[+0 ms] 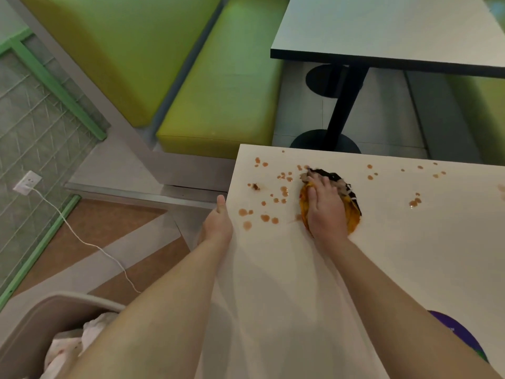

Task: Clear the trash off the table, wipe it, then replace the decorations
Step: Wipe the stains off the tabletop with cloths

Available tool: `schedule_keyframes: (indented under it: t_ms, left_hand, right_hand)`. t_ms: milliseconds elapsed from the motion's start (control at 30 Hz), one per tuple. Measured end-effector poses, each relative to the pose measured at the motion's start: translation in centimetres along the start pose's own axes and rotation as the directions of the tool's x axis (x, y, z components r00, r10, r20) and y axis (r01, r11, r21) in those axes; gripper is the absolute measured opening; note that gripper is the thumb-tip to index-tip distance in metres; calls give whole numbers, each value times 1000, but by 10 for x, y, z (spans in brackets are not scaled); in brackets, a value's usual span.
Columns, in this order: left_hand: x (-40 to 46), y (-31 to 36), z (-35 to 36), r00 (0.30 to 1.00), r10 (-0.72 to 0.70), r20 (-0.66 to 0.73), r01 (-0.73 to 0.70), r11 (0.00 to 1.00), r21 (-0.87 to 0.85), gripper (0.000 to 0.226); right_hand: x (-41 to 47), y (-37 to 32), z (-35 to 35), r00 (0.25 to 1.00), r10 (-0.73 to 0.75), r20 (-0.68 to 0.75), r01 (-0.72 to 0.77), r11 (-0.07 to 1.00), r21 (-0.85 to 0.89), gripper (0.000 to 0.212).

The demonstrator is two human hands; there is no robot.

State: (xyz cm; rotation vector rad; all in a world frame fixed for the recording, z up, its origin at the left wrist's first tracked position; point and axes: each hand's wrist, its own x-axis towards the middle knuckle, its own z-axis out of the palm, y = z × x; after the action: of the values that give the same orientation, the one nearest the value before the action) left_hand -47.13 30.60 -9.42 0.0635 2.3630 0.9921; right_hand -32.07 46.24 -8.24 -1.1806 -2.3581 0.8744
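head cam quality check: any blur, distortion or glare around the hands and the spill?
Head view: strong wide-angle bending, table edges and forearms splay outward; motion blur smears the cloth under the right hand and the upper background; left hand at the table edge fairly sharp; soft, even light, faint arm shadows, small glints on sauce drops.

What we cannot make out at the white table

Our right hand (325, 206) covers most of the orange and black cloth (352, 212), so we cannot tell its full shape; the left hand (218, 225) wraps the table (410, 255) edge with its fingers hidden underneath; a purple item (456, 335) sits half behind our right forearm, unidentifiable; the bin (32, 324) is cut by the frame's lower edge, its crumpled white contents unclear; the far table (382, 28) and green benches (218, 86) are blurred and cropped
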Motion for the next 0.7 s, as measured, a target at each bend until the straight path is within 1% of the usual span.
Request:
schedule_keyframes:
  t_ms: [67, 133, 200, 233, 267, 367, 433, 467, 533, 600, 633, 667, 700]
  left_hand:
    - [2, -4, 1, 1000, 11, -15, -11, 1000, -7, 73]
    - [5, -6, 3, 999, 17, -34, -18, 1000, -14, 72]
    - [7, -7, 4, 998, 17, -53, -17, 1000, -1, 72]
    - [6, -7, 4, 998, 15, -59, -15, 1000, 10, 71]
    - [5, -6, 4, 998, 17, -62, -16, 1000, 20, 71]
    - [3, -5, 4, 998, 31, -55, -28, 998, 57, 72]
    - [2, -4, 3, 996, 39, -79, -28, 990, 135, 74]
    - [2, -4, 4, 995, 47, -90, -31, 984, 177, 76]
    - [2, -3, 5, 992, 66, -108, -38, 969, 245, 78]
    - [1, -2, 5, 993, 53, -110, -21, 961, 276, 79]
    - [0, -2, 5, 993, 48, -109, -16, 959, 282, 79]
    - [0, -1, 4, 993, 46, -109, -13, 958, 285, 79]
    - [0, -1, 4, 993, 44, -108, -12, 958, 287, 80]
  right_hand:
    - [-15, -9, 9, 985, -133, 110, 142, 987, -77, 46]
    - [-41, -9, 18, 938, -261, 227, 307, 932, -194, 51]
    - [-53, -2, 14, 900, -308, 309, 390, 885, -255, 56]
    - [-51, 3, 8, 900, -296, 319, 386, 882, -271, 55]
    - [-43, 8, 3, 916, -269, 297, 355, 888, -292, 53]
    - [-12, 17, -6, 982, -123, 145, 169, 914, -370, 50]
    - [-7, 8, 5, 994, -55, 89, 87, 907, -413, 50]
    - [-12, 2, 12, 995, -48, 93, 83, 903, -422, 51]
    - [-34, -10, 21, 980, -110, 163, 169, 895, -413, 51]
    - [-56, -10, 18, 942, -211, 259, 300, 876, -377, 52]
    - [-60, -7, 12, 927, -237, 291, 336, 870, -361, 53]
    - [-55, -2, 6, 920, -247, 303, 350, 866, -357, 52]
    - [-46, 4, 2, 928, -232, 291, 332, 871, -363, 51]
